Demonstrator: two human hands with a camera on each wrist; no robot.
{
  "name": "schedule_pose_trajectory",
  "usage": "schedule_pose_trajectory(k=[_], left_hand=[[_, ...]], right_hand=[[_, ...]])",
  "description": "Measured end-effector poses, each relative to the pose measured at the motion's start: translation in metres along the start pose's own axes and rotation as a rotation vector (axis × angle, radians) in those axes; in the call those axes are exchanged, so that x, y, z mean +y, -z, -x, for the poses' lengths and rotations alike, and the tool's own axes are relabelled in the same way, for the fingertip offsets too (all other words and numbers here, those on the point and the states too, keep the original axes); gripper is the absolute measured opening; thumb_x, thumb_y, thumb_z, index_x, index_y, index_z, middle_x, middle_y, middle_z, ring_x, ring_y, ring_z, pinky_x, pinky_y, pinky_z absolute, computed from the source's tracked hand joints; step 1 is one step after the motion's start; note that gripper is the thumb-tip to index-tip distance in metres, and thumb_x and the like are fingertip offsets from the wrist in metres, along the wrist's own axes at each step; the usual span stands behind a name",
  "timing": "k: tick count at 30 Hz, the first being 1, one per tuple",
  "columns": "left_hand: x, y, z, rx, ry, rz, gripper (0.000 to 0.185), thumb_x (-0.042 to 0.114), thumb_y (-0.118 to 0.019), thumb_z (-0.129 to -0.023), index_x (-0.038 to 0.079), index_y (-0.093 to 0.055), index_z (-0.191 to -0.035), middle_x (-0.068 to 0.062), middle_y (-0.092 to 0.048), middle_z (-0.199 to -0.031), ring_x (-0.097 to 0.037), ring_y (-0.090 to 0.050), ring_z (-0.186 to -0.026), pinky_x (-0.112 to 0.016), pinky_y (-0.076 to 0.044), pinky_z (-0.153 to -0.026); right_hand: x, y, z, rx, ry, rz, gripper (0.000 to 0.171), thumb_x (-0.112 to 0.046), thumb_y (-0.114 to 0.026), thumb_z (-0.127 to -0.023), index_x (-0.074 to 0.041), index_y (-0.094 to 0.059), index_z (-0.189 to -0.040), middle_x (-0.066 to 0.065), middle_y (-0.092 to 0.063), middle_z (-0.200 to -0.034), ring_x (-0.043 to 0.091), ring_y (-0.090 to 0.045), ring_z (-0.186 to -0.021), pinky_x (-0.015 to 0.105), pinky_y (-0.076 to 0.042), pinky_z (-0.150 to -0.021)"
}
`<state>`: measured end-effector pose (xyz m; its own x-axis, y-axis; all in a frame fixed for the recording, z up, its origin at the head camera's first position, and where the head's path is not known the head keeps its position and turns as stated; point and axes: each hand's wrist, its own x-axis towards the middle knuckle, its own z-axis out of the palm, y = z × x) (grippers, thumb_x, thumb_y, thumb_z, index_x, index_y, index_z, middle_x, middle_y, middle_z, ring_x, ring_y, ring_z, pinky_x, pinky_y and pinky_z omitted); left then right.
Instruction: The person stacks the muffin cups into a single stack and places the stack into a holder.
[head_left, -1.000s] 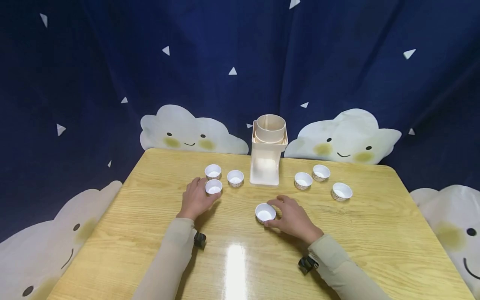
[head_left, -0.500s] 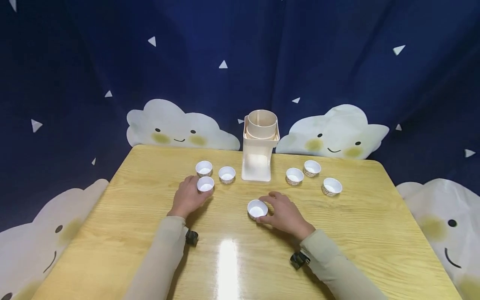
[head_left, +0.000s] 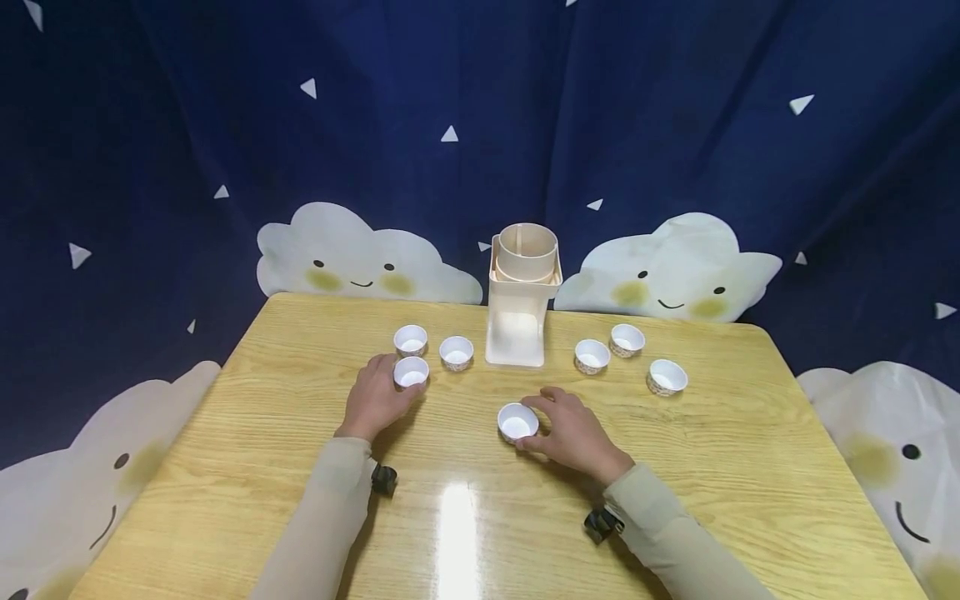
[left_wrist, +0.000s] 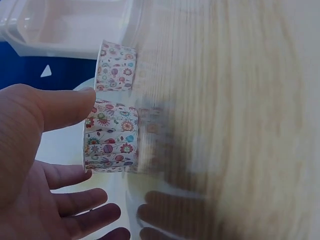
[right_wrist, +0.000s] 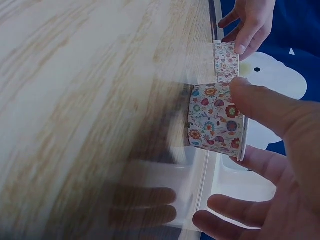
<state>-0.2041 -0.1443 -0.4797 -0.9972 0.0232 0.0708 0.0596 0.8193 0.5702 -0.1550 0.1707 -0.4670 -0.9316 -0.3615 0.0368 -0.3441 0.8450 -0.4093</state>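
Observation:
My left hand (head_left: 375,396) pinches a small flower-patterned paper cup (left_wrist: 111,137) between thumb and index finger, its other fingers spread apart. That cup stands upright on the table, just in front of another like it (head_left: 410,340). Nearer the middle, my right hand (head_left: 573,433) grips a second cup (right_wrist: 215,120) the same way, thumb on one side and index finger on the other. It too stands upright, its white inside (head_left: 517,422) facing up in the head view. Both wrists carry a small black camera.
A beige plastic stand (head_left: 516,333) with a round tub (head_left: 528,250) on top stands at the table's back edge. Right of it are three more cups (head_left: 592,357); one (head_left: 456,354) stands to its left. Behind the wooden table (head_left: 247,500) hangs a dark blue curtain (head_left: 420,67).
The head view has shifted slightly, so the whole scene sits a little further left. Both hands and their cups keep their places on the table.

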Motion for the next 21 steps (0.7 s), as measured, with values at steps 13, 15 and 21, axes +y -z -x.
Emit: schedule_pose_trajectory(k=[13,15,21], left_hand=[[-0.0033,0.0021,0.0026,0.000,0.005,0.004,0.061,0.039,-0.072,-0.085,0.000,-0.056,-0.130,-0.021,-0.053,-0.139,-0.044,-0.053,-0.123,-0.056,-0.048,-0.098],[-0.0033,0.0023,0.0032,0.000,0.003,0.006,0.060,0.038,-0.072,-0.086,0.000,-0.056,-0.130,-0.022,-0.052,-0.140,-0.045,-0.052,-0.124,-0.057,-0.047,-0.099],[-0.0026,0.0025,0.0021,-0.024,-0.012,0.006,0.060,0.037,-0.072,-0.088,0.000,-0.056,-0.132,-0.025,-0.047,-0.146,-0.048,-0.048,-0.131,-0.060,-0.044,-0.104]], right_hand=[[-0.0023,0.0007,-0.0010,0.004,0.021,-0.002,0.063,-0.040,-0.083,-0.077,-0.012,-0.064,-0.130,0.026,-0.057,-0.137,0.044,-0.057,-0.122,0.058,-0.048,-0.099],[-0.0034,0.0014,-0.0010,0.004,0.021,0.001,0.063,-0.040,-0.083,-0.077,-0.012,-0.064,-0.129,0.026,-0.057,-0.136,0.044,-0.057,-0.122,0.058,-0.049,-0.099],[-0.0037,0.0024,0.0008,-0.008,-0.005,0.004,0.063,-0.041,-0.083,-0.077,-0.013,-0.064,-0.131,0.026,-0.056,-0.138,0.045,-0.056,-0.122,0.058,-0.049,-0.098]])
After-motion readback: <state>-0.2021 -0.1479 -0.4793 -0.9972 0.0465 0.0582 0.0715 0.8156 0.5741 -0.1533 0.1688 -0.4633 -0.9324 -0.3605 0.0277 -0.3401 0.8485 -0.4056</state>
